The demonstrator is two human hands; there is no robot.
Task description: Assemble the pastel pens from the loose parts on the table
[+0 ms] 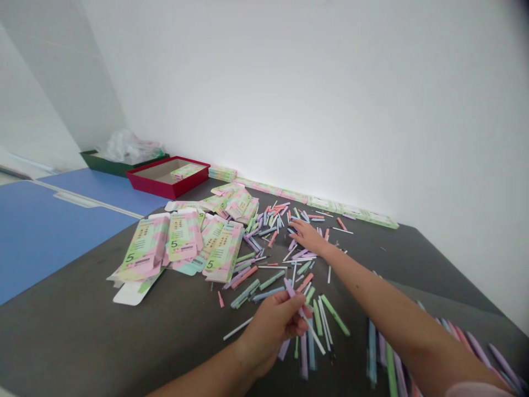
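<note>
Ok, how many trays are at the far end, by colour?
Red tray: 1
Green tray: 1
Total: 2

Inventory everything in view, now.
flat printed cartons: many, pastel pink and green, left on the dark table and along the wall
loose pens: many, pastel, heaped mid-table
lined-up pens: many, pastel, right foreground
red box: one, red, far end
green box: one, dark green, behind it
plastic bag: one, clear, on it
blue table: one, blue, left
dark table: one, dark grey, beneath
left hand: one, gripping a lilac pen
right hand: one, on the loose pens
</note>
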